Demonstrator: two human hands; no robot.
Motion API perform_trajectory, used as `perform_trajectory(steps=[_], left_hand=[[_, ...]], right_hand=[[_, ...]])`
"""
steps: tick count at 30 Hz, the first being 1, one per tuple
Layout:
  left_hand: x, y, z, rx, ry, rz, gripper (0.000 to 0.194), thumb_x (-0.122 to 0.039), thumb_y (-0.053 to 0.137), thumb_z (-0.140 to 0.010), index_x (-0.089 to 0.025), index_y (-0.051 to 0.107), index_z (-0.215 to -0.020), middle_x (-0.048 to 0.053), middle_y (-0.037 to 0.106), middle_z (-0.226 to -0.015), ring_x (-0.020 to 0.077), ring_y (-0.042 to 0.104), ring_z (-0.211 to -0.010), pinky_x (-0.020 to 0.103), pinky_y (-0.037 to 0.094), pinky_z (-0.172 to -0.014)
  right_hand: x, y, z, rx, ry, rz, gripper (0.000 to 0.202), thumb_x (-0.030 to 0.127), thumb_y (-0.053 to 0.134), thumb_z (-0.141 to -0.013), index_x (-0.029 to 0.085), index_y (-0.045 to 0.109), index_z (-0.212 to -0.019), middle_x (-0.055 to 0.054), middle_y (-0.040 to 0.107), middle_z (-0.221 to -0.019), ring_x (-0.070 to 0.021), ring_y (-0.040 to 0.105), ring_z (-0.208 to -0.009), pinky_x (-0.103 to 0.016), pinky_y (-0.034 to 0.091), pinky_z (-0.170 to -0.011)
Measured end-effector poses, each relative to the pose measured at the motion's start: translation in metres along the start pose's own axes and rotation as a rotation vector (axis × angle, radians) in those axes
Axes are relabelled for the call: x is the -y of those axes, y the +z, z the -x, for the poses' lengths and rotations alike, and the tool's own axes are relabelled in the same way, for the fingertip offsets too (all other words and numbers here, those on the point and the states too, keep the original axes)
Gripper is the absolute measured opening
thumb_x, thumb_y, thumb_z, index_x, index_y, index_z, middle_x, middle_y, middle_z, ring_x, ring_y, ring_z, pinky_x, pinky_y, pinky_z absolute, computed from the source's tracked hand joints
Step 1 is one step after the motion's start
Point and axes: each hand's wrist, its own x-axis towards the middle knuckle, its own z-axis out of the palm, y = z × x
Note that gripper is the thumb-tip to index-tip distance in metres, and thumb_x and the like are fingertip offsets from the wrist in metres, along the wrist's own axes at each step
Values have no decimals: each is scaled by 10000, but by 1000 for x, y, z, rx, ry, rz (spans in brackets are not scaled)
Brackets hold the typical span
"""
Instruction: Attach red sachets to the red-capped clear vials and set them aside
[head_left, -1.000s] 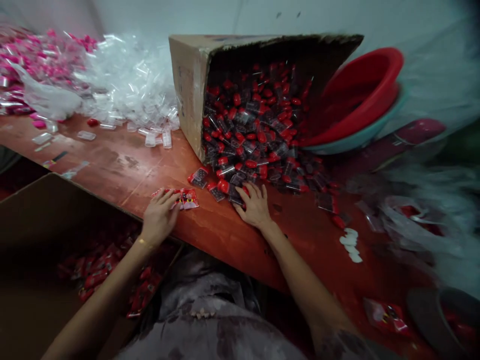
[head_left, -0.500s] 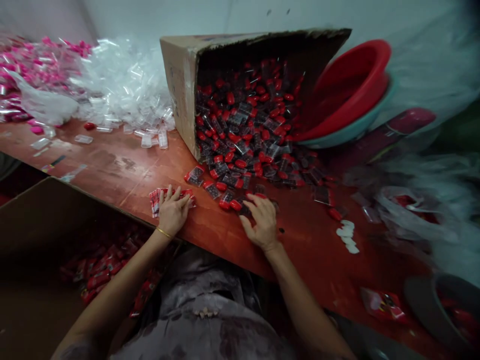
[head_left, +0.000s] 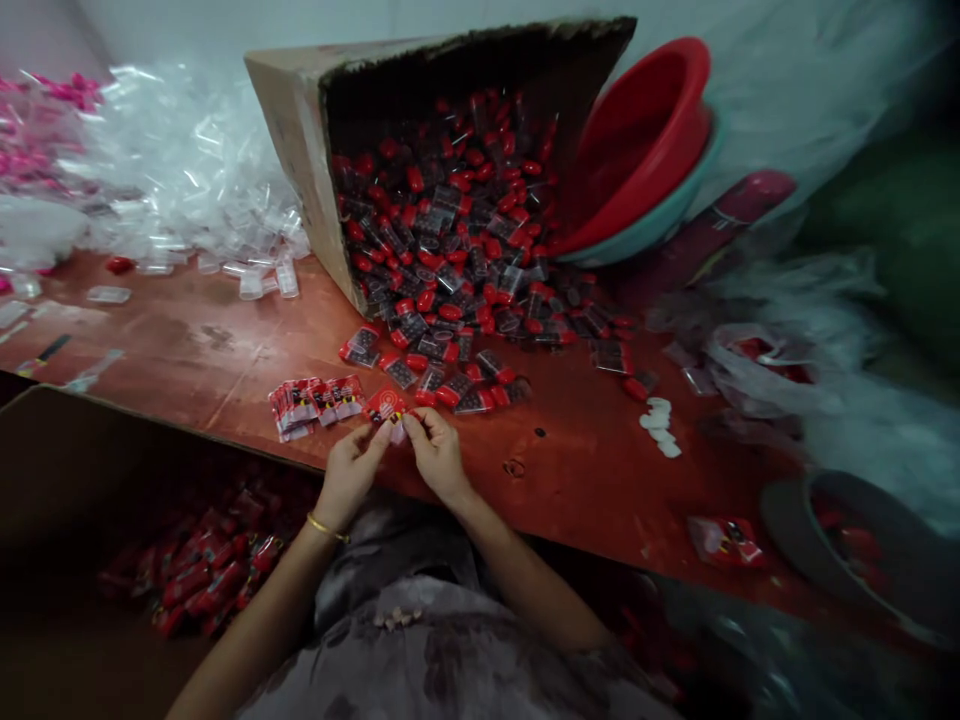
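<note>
A small red printed packet (head_left: pixel 385 404) is pinched between the fingertips of both hands, the left hand (head_left: pixel 360 452) and the right hand (head_left: pixel 429 440) nearly meeting over the near edge of the red-brown worktop (head_left: pixel 585 480). Just left of it lie fanned red packets (head_left: pixel 311 402). Beyond, small clear containers with red caps (head_left: pixel 450 290) spill from a cardboard box (head_left: pixel 289 130) on its side. A red basin (head_left: pixel 637 140) leans at the box's right; clear plastic pieces (head_left: pixel 202 170) are heaped to its left.
</note>
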Motion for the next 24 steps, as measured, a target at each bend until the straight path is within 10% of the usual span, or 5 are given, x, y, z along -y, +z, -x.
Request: perform_trajectory(steps=[3,9,17,24], left_hand=[[-2,9,8,59,-241,324,455,-488,751,-549,-128,684,-820,48,685,-753,127,596,-576,235,498,-514],[0,11,5,-105,-272,556,395,-338,830,-457,-128,672,-753,15,678,-730,101,603,-614,197,492,-548],[-12,2,-5,6,-372,617,231,-299,756,-622,-160,631,-757,-7,663,-666,112,616,-607,231,493,-598],[-20,13,-8,32,-490,681,110,-269,661,-738,-172,630,-780,14,682,-686,131,633,-632,241,481,-597]], right_hand=[[-4,0,10,-46,-62,120,288,328,409,-879,186,529,-659,10,534,-598,-121,500,-582,-236,398,-573],[0,-12,12,87,-228,261,239,245,375,-896,190,595,-822,-32,622,-755,-144,561,-719,-259,452,-683],[-4,-102,-75,351,-393,879,498,21,426,-686,163,596,-1132,-74,620,-1161,-235,514,-1019,-391,402,-900],[-19,-106,-98,485,-466,998,277,173,496,-825,188,614,-1075,-92,666,-1067,-249,531,-949,-447,342,-900]])
